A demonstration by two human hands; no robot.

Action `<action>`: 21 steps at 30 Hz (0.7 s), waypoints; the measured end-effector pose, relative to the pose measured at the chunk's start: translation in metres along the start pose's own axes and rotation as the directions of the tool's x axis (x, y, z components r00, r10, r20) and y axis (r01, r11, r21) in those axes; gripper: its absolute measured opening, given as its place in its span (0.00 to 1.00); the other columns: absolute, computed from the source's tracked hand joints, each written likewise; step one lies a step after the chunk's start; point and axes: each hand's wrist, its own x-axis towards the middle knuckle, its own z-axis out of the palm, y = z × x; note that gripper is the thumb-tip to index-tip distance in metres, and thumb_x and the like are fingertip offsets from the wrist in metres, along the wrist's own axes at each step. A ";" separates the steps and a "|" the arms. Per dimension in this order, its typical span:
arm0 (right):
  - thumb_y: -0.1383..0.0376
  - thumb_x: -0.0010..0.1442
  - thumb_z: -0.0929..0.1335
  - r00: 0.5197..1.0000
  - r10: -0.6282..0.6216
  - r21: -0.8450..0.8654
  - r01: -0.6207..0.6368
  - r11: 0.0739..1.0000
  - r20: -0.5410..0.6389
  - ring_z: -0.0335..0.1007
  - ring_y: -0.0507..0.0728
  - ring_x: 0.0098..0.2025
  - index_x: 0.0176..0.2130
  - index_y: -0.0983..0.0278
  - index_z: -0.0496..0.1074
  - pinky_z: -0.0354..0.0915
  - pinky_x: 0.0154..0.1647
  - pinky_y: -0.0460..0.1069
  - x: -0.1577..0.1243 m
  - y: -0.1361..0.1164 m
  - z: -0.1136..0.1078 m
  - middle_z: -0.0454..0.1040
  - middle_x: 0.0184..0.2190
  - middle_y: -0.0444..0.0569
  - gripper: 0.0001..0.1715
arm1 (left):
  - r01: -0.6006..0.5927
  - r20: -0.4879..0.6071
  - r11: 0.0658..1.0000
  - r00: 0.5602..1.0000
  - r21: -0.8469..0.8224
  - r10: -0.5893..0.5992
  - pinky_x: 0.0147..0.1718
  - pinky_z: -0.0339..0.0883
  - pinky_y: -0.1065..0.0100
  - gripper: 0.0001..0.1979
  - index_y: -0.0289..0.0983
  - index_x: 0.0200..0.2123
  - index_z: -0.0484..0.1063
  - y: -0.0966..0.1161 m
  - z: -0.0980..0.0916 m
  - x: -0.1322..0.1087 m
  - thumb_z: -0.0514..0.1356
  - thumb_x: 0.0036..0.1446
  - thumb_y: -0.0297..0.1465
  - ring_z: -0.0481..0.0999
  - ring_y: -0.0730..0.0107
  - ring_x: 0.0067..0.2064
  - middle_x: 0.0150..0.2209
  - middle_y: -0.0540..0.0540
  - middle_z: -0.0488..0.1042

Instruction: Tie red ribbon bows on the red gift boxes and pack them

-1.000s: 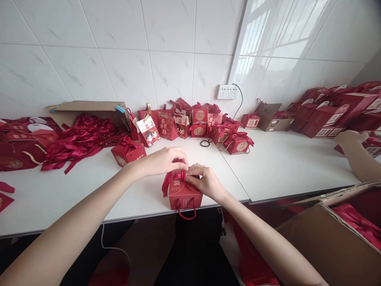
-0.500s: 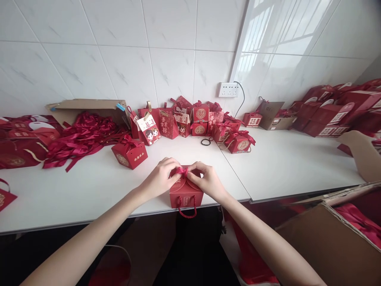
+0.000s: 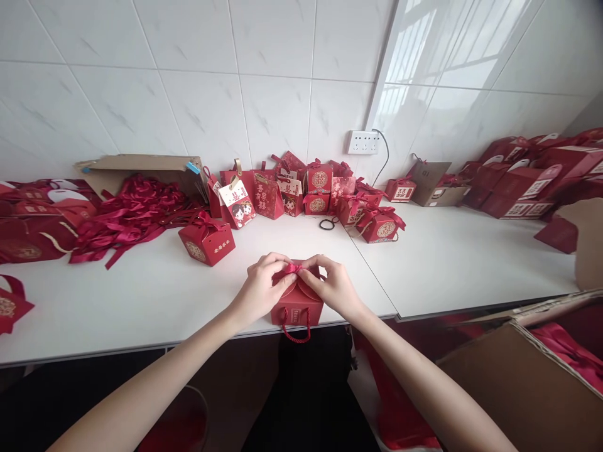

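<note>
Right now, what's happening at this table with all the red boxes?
A person's left hand and right hand are pinching a red ribbon on top of a red gift box. The box stands at the near edge of the white table, its rope handle hanging down in front. Farther back are other decorated boxes and a heap of ribbons.

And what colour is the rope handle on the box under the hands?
The rope handle is red; it shows best in the head view.
</note>
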 end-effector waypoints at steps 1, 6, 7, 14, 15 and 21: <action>0.62 0.55 0.65 1.000 -0.001 -0.002 0.001 1.000 0.005 0.66 0.52 0.30 0.30 0.64 0.70 0.63 0.31 0.47 0.000 -0.001 -0.001 0.72 0.27 0.46 0.07 | 0.016 0.016 0.999 1.000 -0.035 -0.015 0.49 0.63 0.60 0.10 0.37 0.34 0.71 0.000 0.000 0.000 0.54 0.56 0.36 0.70 0.62 0.47 0.42 0.44 0.70; 0.63 0.57 0.64 0.999 -0.020 -0.020 0.020 1.000 0.029 0.67 0.52 0.31 0.30 0.63 0.70 0.63 0.33 0.48 0.000 -0.001 -0.002 0.72 0.28 0.45 0.08 | 0.103 0.075 0.975 0.993 -0.195 -0.090 0.49 0.63 0.60 0.10 0.36 0.34 0.72 -0.002 0.001 0.001 0.54 0.55 0.36 0.67 0.59 0.50 0.43 0.43 0.68; 0.63 0.57 0.64 0.999 -0.026 -0.024 0.027 0.999 0.031 0.67 0.53 0.31 0.30 0.63 0.70 0.63 0.34 0.48 0.001 -0.001 -0.001 0.73 0.28 0.45 0.07 | 0.112 0.077 0.970 0.992 -0.216 -0.097 0.49 0.62 0.60 0.10 0.36 0.33 0.72 -0.002 0.002 0.001 0.55 0.54 0.36 0.67 0.58 0.50 0.43 0.43 0.68; 0.64 0.56 0.66 0.997 -0.073 0.010 0.073 0.997 0.010 0.69 0.53 0.31 0.32 0.62 0.67 0.66 0.34 0.48 0.004 0.004 -0.002 0.73 0.28 0.45 0.04 | 0.140 0.056 0.936 0.990 -0.322 -0.129 0.47 0.61 0.62 0.17 0.36 0.26 0.73 -0.007 0.004 0.004 0.54 0.56 0.42 0.69 0.59 0.48 0.42 0.43 0.69; 0.64 0.56 0.66 0.994 -0.108 -0.023 0.107 0.994 -0.012 0.69 0.53 0.31 0.32 0.62 0.67 0.66 0.34 0.49 0.003 0.004 -0.002 0.72 0.28 0.45 0.03 | 0.148 0.056 0.928 0.989 -0.342 -0.137 0.48 0.61 0.62 0.17 0.35 0.26 0.73 -0.007 0.004 0.005 0.54 0.56 0.42 0.69 0.60 0.48 0.43 0.43 0.69; 0.69 0.57 0.66 0.921 -0.389 -0.254 0.370 0.894 -0.027 0.68 0.55 0.41 0.36 0.63 0.70 0.68 0.40 0.51 -0.006 0.002 -0.007 0.67 0.41 0.52 0.04 | 0.182 0.091 0.890 0.983 -0.419 -0.158 0.48 0.61 0.62 0.16 0.34 0.29 0.74 -0.003 0.001 0.007 0.54 0.56 0.41 0.69 0.59 0.50 0.47 0.41 0.69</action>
